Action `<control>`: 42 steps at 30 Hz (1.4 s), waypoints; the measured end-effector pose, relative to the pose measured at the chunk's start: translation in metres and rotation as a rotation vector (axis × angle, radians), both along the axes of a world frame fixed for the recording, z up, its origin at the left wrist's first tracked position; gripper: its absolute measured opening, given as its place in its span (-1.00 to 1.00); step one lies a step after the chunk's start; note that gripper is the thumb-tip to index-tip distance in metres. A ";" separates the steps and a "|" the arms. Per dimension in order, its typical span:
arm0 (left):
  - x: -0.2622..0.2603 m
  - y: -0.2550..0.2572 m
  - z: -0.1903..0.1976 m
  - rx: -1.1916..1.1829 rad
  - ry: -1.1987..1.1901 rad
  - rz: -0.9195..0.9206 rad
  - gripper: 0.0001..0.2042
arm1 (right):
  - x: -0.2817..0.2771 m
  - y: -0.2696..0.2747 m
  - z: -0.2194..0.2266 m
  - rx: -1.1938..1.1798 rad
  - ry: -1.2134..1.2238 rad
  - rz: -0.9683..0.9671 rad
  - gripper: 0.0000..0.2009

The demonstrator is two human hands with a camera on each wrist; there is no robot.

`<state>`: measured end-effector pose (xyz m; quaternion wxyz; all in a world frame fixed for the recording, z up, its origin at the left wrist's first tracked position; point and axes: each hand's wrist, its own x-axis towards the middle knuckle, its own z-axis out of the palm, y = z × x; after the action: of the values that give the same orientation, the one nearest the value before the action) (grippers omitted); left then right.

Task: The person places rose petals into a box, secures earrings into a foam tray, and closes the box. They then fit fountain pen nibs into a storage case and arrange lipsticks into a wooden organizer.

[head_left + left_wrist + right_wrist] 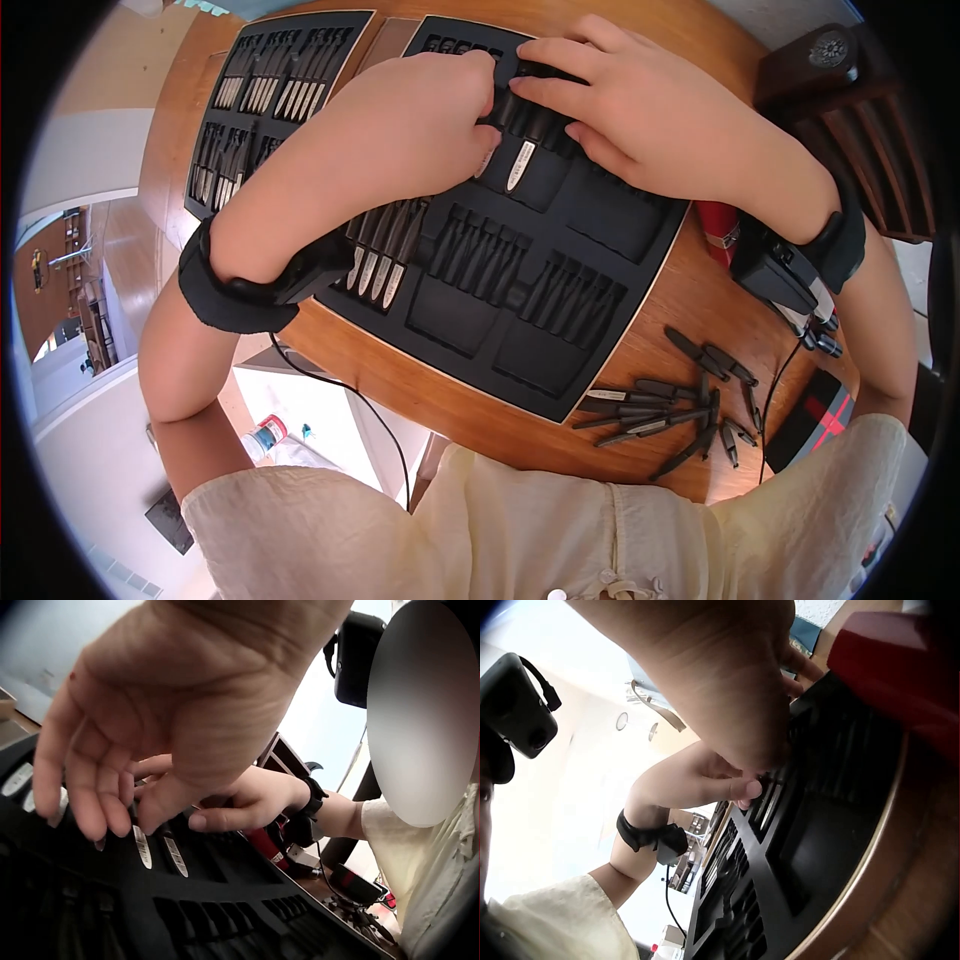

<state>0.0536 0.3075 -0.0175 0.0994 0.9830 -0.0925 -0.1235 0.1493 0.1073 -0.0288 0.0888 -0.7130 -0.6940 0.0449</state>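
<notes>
A black moulded tray (455, 325) lies on the wooden table, with slim black pieces carrying white labels in its slots. My left hand (425, 120) bends over the upper middle of the tray. Its thumb and fingertips pinch at a slim black piece (142, 851) with a white label, its upper part hidden by the fingers. Just right of it a second labelled piece (520, 165) lies in the same compartment. My right hand (650, 110) reaches in from the right, its fingers extended and touching the black upper ends of these pieces, thumb held apart.
A second tray (285, 75) with rows of labelled pieces sits at the upper left. Several loose black pieces (690, 400) are heaped on the table (650, 470) at the lower right. A red object (716, 228) stands by the right wrist, and a dark slatted wooden object (850, 130) beyond it.
</notes>
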 end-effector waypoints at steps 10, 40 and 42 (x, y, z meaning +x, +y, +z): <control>0.012 0.000 -0.002 0.048 0.066 -0.022 -0.82 | -0.006 0.005 -0.012 0.048 -0.138 -0.012 -0.59; -0.107 -0.133 0.006 -0.097 0.050 -0.560 -0.84 | -0.067 -0.141 0.059 -0.026 -0.025 -0.287 -0.72; -0.102 -0.123 0.015 -0.153 0.094 -0.497 -0.85 | -0.066 -0.142 0.066 -0.070 -0.023 -0.296 -0.73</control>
<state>-0.0483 0.1844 -0.0030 0.1442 0.9130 -0.3354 -0.1821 0.0829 -0.0345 0.0367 0.0615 -0.8106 -0.5804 0.0471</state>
